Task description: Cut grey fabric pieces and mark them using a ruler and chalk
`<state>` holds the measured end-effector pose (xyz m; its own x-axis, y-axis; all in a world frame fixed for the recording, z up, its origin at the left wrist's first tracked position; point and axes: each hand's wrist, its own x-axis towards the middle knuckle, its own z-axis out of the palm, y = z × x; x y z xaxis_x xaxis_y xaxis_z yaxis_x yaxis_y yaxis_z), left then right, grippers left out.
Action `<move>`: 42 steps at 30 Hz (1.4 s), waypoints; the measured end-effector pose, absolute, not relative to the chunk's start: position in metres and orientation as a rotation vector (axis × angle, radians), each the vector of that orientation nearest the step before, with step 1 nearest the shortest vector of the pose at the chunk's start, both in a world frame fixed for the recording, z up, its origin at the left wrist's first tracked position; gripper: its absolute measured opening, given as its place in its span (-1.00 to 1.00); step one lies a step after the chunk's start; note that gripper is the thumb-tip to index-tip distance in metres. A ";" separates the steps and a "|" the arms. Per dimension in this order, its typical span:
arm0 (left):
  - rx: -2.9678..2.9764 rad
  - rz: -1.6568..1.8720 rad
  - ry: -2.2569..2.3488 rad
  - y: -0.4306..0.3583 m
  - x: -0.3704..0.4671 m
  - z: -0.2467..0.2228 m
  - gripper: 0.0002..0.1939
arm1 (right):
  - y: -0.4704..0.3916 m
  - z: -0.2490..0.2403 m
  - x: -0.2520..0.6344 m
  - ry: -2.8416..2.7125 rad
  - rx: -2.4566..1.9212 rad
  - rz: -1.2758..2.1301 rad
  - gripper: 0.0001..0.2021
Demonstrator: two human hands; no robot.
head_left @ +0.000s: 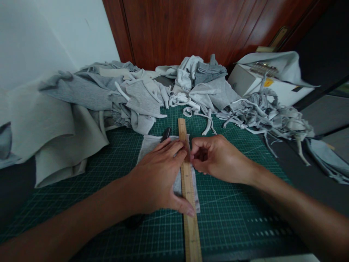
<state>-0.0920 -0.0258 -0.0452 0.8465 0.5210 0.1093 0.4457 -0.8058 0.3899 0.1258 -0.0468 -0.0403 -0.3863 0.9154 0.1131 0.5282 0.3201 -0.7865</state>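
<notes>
My left hand (pixel 159 174) lies with its fingers spread across a wooden ruler (pixel 187 182), thumb near the ruler's lower part. Beneath them is a small piece of light grey fabric (pixel 148 142), its right edge showing as a narrow strip past the ruler. My right hand (pixel 218 156) is closed in a pinch at that edge, thumb and forefinger together on the fabric just right of the ruler. A black object (pixel 165 134) pokes out beyond my left fingers; the rest of it is hidden. Another dark item (pixel 135 221) sits under my left forearm, too shadowed to name.
A green cutting mat (pixel 229 218) with grid lines covers the table. Heaped grey fabric (pixel 89 87) lies along the back and left. Thin fabric strips (pixel 272 109) pile up at the right, before a white box (pixel 245 80). A wooden door (pixel 185 32) stands behind.
</notes>
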 end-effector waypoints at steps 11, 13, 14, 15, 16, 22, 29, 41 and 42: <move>2.709 0.258 0.729 -0.026 -0.095 -0.047 0.01 | -0.078 -0.036 0.130 -1.914 -1.256 1.187 -0.85; 2.717 0.252 0.731 -0.026 -0.094 -0.046 0.07 | -0.069 -0.035 0.133 -1.818 -1.281 1.190 -0.88; 2.720 0.248 0.735 -0.026 -0.094 -0.046 0.12 | -0.063 -0.034 0.134 -1.775 -1.288 1.193 -0.88; 2.724 0.242 0.739 -0.027 -0.094 -0.046 0.17 | -0.059 -0.034 0.135 -1.746 -1.287 1.191 -0.89; 2.728 0.236 0.744 -0.027 -0.094 -0.046 0.20 | -0.054 -0.035 0.135 -1.727 -1.287 1.185 -0.89; 2.727 0.243 0.749 -0.027 -0.095 -0.046 0.27 | -0.042 -0.041 0.136 -1.759 -1.296 1.132 -0.90; 2.731 0.260 0.736 -0.026 -0.096 -0.047 0.31 | -0.025 -0.038 0.139 -1.722 -1.318 1.137 -0.87; 2.708 0.231 0.747 -0.026 -0.096 -0.046 0.36 | -0.016 -0.036 0.135 -1.783 -1.403 1.150 -0.85; 2.703 0.232 0.749 -0.026 -0.096 -0.046 0.35 | -0.017 -0.037 0.134 -1.793 -1.410 1.132 -0.85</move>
<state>-0.0956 -0.0260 -0.0464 0.8490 0.5239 0.0687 0.4709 -0.8091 0.3515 0.1336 -0.0168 -0.0368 -0.2674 0.9620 -0.0552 0.4634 0.0782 -0.8827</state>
